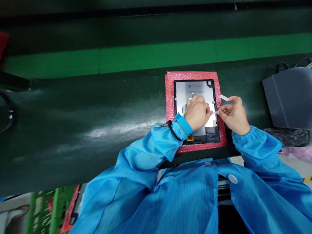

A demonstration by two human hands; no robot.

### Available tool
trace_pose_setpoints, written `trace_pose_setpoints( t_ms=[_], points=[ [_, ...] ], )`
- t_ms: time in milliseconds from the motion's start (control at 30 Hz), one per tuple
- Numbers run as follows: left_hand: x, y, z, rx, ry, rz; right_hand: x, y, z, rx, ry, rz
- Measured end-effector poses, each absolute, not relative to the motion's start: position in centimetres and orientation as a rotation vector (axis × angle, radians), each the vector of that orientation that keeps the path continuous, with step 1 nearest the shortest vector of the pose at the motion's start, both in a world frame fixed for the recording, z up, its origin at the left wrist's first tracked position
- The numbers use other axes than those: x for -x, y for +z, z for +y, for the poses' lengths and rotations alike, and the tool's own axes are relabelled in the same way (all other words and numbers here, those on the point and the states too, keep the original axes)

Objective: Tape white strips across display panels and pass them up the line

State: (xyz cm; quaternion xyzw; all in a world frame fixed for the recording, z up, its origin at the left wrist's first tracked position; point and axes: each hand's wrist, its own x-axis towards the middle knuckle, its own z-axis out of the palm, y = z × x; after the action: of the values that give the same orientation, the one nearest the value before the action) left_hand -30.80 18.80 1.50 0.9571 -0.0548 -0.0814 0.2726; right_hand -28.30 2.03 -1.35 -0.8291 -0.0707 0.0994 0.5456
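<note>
Our left hand point(196, 112) and right hand point(234, 114) have their fingers point(207, 112) closed on a small white tab point(214, 112) at the right edge of a black-framed silver tablet panel point(195, 89). It lies on pink bubble wrap point(170, 97) on the dark green counter point(97, 104), a grey plastic sleeve point(287, 97) near the right end.

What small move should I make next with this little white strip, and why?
I'd probably press the small white strip, pinched between your left hand and right hand, onto the right edge of the tablet panel, near the grey tab. Your fingers sit at that edge, and the panel lies flat on the pink bubble wrap.
</note>
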Motion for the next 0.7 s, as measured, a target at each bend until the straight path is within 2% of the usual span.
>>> trace_pose_setpoints(
  t_ms=[367,700],
  points=[
    [30.4,1.4,18.3,-2.618,-0.240,-0.095,27.6,-2.0,1.9,1.887,0.328,-0.131],
    [30.1,0.4,21.0,-2.508,-0.016,0.053,26.6,-2.1,0.6,1.685,0.392,-0.025]
  ],
)
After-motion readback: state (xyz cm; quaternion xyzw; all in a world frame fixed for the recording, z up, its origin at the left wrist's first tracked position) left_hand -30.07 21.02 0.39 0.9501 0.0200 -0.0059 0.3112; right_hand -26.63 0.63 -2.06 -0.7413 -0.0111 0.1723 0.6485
